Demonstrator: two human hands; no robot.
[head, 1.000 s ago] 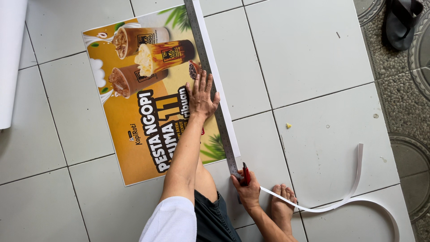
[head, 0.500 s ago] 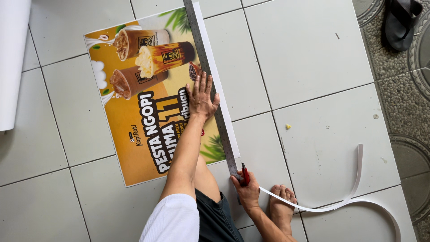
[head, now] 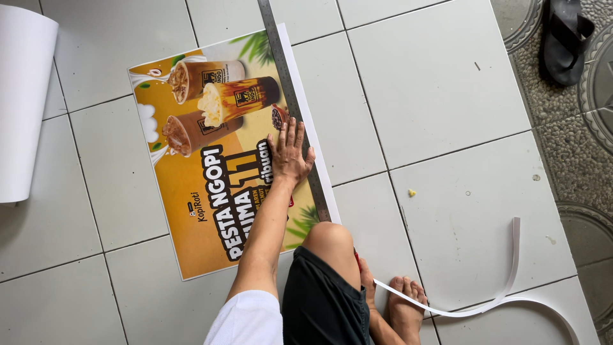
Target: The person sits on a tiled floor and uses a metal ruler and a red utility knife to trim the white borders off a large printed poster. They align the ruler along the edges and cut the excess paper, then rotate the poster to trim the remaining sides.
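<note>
A glossy rectangular printed poster point(head: 211, 191), orange-yellow with pictures of iced drinks in clear cups and bold dark lettering, lies flat on the pale square-tiled floor point(head: 447, 83). Along the poster's right edge, where a narrow white margin shows, rests a long, thin grey metal ruler point(head: 290, 102), straight and matte, running from the top of the view down toward the person's bent knee. The left hand point(head: 290, 155) lies open and flat, fingers spread, pressing on the poster just beside the ruler, its thumb side touching the ruler's edge. The right hand point(head: 365, 281) is mostly hidden behind the knee below the poster's lower right corner; whether it grips anything cannot be told. A curling white paper strip point(head: 511, 281) trails from there, right of the poster.
</note>
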